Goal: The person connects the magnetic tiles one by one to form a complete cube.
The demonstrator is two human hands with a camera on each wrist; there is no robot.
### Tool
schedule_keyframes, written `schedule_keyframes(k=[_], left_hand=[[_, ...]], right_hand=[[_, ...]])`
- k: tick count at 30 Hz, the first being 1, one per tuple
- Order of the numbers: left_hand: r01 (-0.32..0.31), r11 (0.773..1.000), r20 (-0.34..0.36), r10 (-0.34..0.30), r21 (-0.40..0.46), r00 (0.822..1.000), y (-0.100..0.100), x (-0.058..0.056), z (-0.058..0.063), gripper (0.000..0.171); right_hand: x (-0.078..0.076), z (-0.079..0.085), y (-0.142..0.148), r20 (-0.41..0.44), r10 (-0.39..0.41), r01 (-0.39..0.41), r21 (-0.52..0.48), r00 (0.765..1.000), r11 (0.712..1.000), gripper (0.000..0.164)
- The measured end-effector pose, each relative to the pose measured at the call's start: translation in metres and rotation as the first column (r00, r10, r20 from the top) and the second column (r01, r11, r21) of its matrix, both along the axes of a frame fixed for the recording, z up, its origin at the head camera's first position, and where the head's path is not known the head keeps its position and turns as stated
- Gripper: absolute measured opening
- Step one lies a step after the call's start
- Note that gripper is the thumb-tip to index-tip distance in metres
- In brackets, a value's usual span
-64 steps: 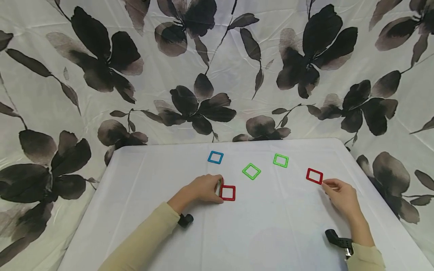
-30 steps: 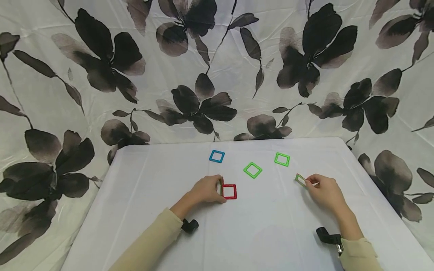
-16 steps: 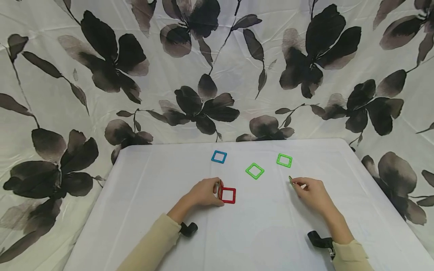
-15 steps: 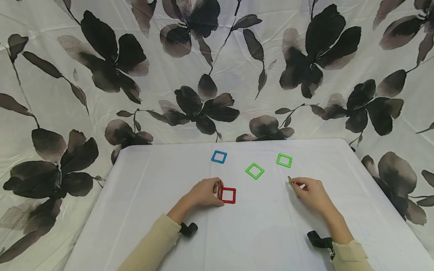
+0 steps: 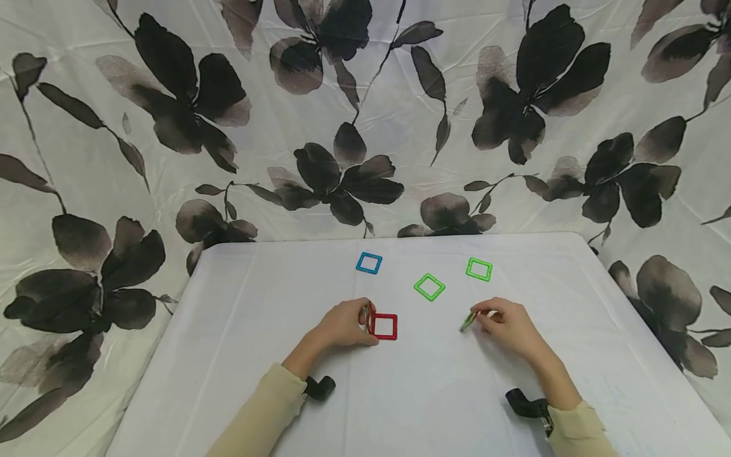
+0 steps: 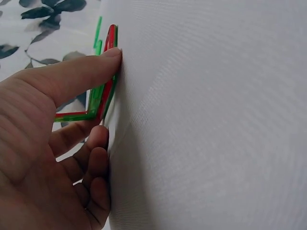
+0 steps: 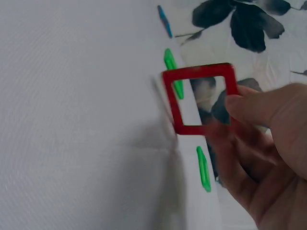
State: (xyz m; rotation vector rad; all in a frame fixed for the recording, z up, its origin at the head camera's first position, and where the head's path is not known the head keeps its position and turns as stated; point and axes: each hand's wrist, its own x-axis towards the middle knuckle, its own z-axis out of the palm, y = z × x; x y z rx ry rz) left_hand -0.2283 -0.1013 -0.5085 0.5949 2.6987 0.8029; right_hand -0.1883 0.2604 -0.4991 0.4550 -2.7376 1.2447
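Observation:
My left hand grips an upright square magnetic tile between thumb and fingers. That tile stands along the left edge of a flat red square tile on the table. In the left wrist view, the thumb lies across the joined tiles, whose frames show red and green. To the right, my right hand pinches another square tile by one edge, tilted, over the table. Its face is red in the right wrist view, while a green side shows in the head view.
Beyond the hands lie a blue square tile, a green tile turned like a diamond and a second green tile. They rest on the white table. A floral cloth hangs behind its far edge.
The right hand has picked the red tile up off the table at the right, turned it and carried it left. The left hand keeps its grip on the upright tile, nearly still.

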Motion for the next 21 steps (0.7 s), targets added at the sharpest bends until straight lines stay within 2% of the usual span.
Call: schedule_keyframes(k=[2, 4, 12, 15, 21], left_hand=[[0.001, 1.000, -0.002, -0.001, 0.007, 1.000, -0.001, 0.000, 0.000, 0.048], [0.002, 1.000, 0.000, -0.002, 0.017, 1.000, -0.001, 0.000, 0.000, 0.048], [-0.001, 1.000, -0.001, 0.001, 0.017, 1.000, -0.002, 0.000, -0.001, 0.048], [-0.005, 1.000, -0.004, 0.005, 0.012, 1.000, -0.002, 0.001, 0.000, 0.048], [-0.010, 1.000, -0.008, 0.010, 0.009, 1.000, -0.001, 0.002, 0.000, 0.047]], right_hand=[[-0.002, -0.001, -0.001, -0.091, -0.011, 0.017, 0.062, 0.996, 0.998, 0.016], [-0.004, -0.002, -0.002, -0.148, -0.025, 0.041, 0.103, 0.989, 0.994, 0.015], [-0.012, -0.001, -0.010, -0.195, -0.002, 0.031, 0.146, 0.981, 0.989, 0.015], [-0.014, -0.001, -0.014, -0.164, -0.003, 0.024, 0.124, 0.986, 0.992, 0.018], [-0.016, -0.005, -0.017, -0.045, -0.074, 0.075, 0.017, 0.996, 0.997, 0.015]])
